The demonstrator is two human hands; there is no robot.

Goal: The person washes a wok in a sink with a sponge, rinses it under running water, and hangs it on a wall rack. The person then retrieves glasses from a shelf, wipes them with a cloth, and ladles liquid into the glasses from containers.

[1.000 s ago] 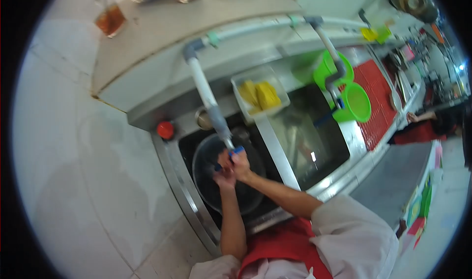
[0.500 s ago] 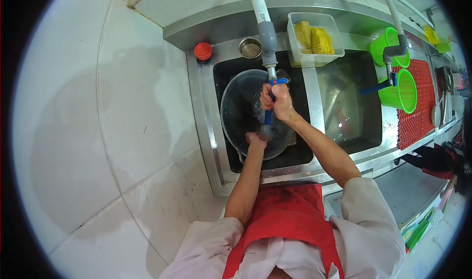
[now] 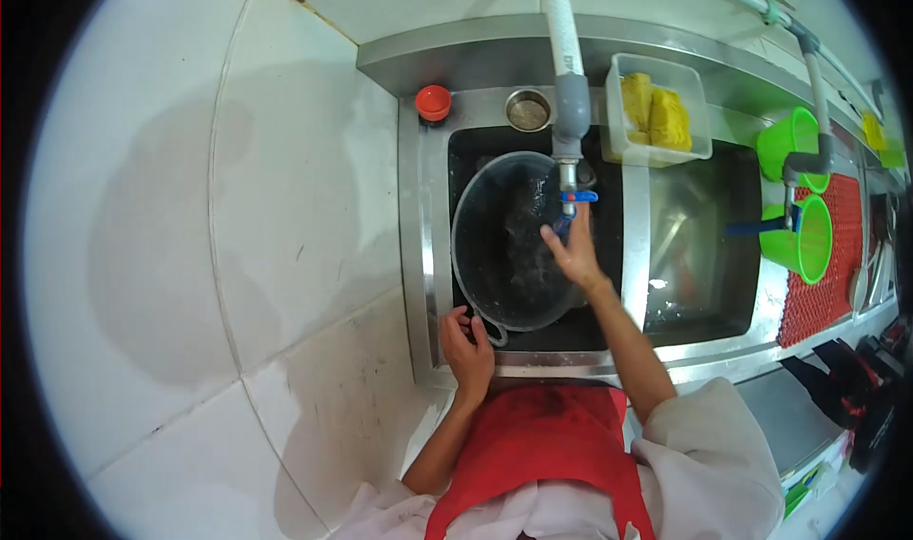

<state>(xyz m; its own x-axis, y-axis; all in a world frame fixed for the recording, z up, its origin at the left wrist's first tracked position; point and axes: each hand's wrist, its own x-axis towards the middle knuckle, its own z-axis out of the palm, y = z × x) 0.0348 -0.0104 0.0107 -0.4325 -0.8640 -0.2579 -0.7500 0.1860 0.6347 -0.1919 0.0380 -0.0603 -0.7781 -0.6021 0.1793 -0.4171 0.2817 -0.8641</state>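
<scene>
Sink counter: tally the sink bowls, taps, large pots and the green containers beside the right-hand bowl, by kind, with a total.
Sink bowls: 2
Taps: 2
Large pot: 1
Green containers: 2
Total: 7

On my camera wearer I see a red apron [image 3: 533, 435], red straps [image 3: 635, 497], and loose off-white sleeves [image 3: 713, 445]

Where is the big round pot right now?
In the head view, the pot sits in the left sink, beneath the tap, with the left hand beside its handle.
</scene>
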